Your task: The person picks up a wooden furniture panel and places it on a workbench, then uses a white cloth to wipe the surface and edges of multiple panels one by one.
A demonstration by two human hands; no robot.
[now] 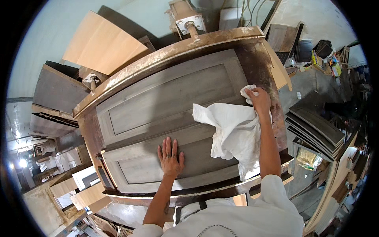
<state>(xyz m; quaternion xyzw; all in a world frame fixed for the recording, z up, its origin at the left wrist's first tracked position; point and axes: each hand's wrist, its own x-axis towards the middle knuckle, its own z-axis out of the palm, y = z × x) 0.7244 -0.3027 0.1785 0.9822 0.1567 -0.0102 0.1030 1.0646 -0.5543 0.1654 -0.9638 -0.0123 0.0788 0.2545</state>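
Two grey-brown rectangular wooden panels with recessed centres lie flat and lengthwise across a stained brown wooden table (258, 59) with raised edges: the far panel (166, 94) towards its back rail, the near panel (197, 152) on the wearer's side, their long edges alongside each other. Left hand (171, 160): open, palm down on the near panel, fingers spread and pointing towards the far panel; it holds nothing. Right hand (261, 100): closed, fingers pinching a crumpled white fabric wad (249, 94) at the right end of the far panel. A large loose white cloth (235, 124) lies in folds beside and below this hand, spread over the right part of both panels and reaching the near edge of the table; whether wad and cloth are one piece, cannot tell. Surroundings: behind the back rail, a squared metal cylinder with a rod (187, 17) stands near the middle, and a flat pale wooden board (104, 43) leans towards the left. To the right of the table, well apart from the hands, a stack of dark flat panels (316, 128) sits at a slant
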